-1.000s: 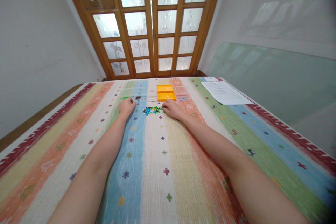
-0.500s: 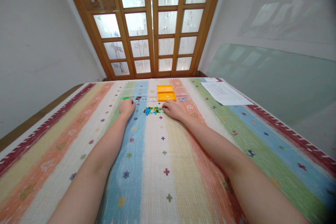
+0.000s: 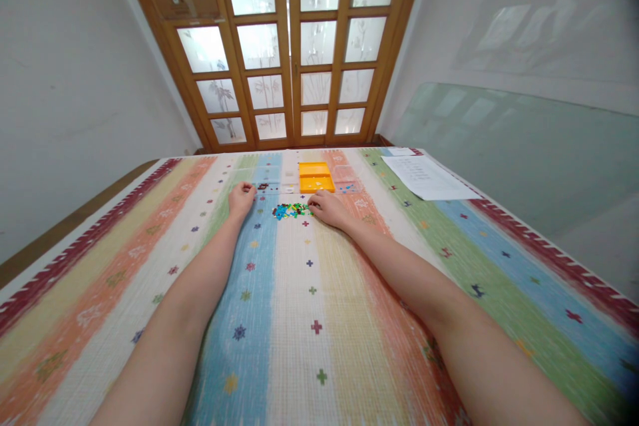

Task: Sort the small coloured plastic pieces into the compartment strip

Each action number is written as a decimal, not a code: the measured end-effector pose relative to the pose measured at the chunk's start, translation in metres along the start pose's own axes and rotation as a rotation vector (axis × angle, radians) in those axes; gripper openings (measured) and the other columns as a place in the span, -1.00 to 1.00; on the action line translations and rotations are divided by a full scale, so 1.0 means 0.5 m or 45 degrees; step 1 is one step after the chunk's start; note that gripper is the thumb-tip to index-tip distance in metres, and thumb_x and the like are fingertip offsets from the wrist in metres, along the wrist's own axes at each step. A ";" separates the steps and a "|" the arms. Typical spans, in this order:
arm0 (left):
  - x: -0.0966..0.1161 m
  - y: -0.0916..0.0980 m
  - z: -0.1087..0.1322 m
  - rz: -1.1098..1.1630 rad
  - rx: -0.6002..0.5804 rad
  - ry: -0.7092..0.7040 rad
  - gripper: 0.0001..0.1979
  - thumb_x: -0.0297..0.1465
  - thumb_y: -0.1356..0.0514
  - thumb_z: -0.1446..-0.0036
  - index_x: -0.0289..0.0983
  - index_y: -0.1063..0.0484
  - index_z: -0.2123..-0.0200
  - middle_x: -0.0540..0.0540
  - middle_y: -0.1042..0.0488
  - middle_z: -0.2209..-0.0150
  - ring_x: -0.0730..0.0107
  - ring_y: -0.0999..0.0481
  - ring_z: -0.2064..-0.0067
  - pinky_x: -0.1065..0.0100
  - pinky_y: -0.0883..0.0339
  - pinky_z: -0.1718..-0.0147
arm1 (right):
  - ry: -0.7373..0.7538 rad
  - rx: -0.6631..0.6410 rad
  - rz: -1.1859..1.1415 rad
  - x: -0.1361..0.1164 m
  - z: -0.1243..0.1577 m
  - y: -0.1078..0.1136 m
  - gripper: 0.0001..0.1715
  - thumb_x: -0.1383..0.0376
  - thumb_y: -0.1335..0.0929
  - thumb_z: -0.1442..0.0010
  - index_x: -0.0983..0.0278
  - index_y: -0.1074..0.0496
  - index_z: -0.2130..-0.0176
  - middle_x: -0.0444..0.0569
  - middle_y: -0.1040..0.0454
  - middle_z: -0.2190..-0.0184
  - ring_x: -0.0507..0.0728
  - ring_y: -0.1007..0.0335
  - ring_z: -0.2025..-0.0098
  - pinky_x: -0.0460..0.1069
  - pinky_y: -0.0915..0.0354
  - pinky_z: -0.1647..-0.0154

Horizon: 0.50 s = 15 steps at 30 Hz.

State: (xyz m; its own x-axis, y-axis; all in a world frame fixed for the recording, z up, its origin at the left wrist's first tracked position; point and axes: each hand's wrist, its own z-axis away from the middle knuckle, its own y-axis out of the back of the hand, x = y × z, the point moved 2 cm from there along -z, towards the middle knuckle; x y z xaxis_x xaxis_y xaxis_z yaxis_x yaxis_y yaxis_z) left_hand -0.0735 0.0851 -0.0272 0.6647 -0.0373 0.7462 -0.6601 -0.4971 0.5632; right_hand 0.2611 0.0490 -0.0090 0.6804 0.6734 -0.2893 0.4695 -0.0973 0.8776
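Observation:
A pile of tiny mixed pieces [image 3: 290, 211], blue, green, yellow and dark brown, lies on the striped cloth. My right hand [image 3: 325, 206] rests at the pile's right edge, its fingers curled down together onto the nearest pieces; whether one is pinched between them is too small to see. Farther left, my left hand [image 3: 241, 198] is at the near edge of a clear tray, fingertips drawn together beside a small heap of dark brown pieces [image 3: 263, 186]. Anything in that pinch cannot be made out. The green pieces in the tray are now hidden behind this hand.
Behind the pile an open yellow box [image 3: 316, 170] holds a few pale pieces. To its right is a clear tray with blue pieces [image 3: 347, 188]. A printed paper sheet [image 3: 424, 177] lies at the right. Wooden doors [image 3: 292, 46] stand past the table's far edge.
My left hand has shifted slightly up and its fingers now point toward the dark brown pieces, covering the green ones. My right hand stays at the pile.

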 end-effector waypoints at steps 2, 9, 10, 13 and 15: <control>-0.014 -0.004 -0.012 0.169 0.024 0.058 -0.80 -0.32 -0.21 -0.16 -0.26 -0.52 0.17 -0.08 -0.61 0.27 0.31 -0.57 0.35 0.34 -0.40 0.27 | -0.004 -0.001 0.009 -0.001 0.000 0.001 -0.82 0.36 -0.35 -0.39 0.26 -0.59 0.14 0.04 -0.53 0.14 0.18 -0.40 0.05 0.00 -0.24 0.02; -0.034 0.005 -0.030 0.322 0.223 0.083 -0.83 -0.39 -0.17 -0.17 -0.27 -0.48 0.17 -0.07 -0.53 0.29 0.31 -0.52 0.29 0.33 -0.44 0.25 | -0.017 -0.007 0.014 -0.003 0.000 0.002 -0.82 0.36 -0.35 -0.39 0.26 -0.59 0.15 0.04 -0.53 0.14 0.17 -0.40 0.05 -0.01 -0.22 0.02; -0.036 0.005 -0.030 0.330 0.229 0.080 -0.82 -0.39 -0.17 -0.18 -0.27 -0.48 0.16 -0.07 -0.53 0.29 0.31 -0.52 0.29 0.34 -0.44 0.25 | -0.016 -0.006 0.011 -0.002 0.000 0.002 -0.82 0.36 -0.35 -0.39 0.26 -0.59 0.15 0.04 -0.53 0.14 0.17 -0.40 0.04 -0.01 -0.22 0.02; -0.044 0.003 -0.032 0.347 0.219 0.086 -0.78 -0.36 -0.14 -0.22 -0.27 -0.48 0.10 -0.09 -0.55 0.24 0.35 -0.52 0.35 0.35 -0.43 0.29 | -0.020 -0.005 0.005 -0.001 0.000 0.001 -0.81 0.35 -0.34 -0.39 0.26 -0.59 0.14 0.04 -0.53 0.14 0.17 -0.40 0.04 0.00 -0.23 0.01; -0.050 0.000 -0.035 0.328 0.191 0.096 -0.71 -0.36 -0.11 -0.25 -0.28 -0.46 0.01 -0.13 -0.58 0.18 0.36 -0.52 0.38 0.35 -0.43 0.32 | -0.024 -0.010 0.000 -0.001 0.000 0.000 -0.81 0.35 -0.34 -0.39 0.26 -0.59 0.14 0.05 -0.53 0.13 0.18 -0.40 0.04 0.00 -0.24 0.00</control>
State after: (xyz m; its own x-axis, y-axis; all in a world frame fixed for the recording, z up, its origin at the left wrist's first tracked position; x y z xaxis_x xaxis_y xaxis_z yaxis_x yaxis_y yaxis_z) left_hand -0.0959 0.1010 -0.0396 0.4509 -0.1170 0.8849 -0.7406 -0.6024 0.2977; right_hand 0.2608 0.0489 -0.0086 0.6908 0.6595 -0.2963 0.4652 -0.0917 0.8804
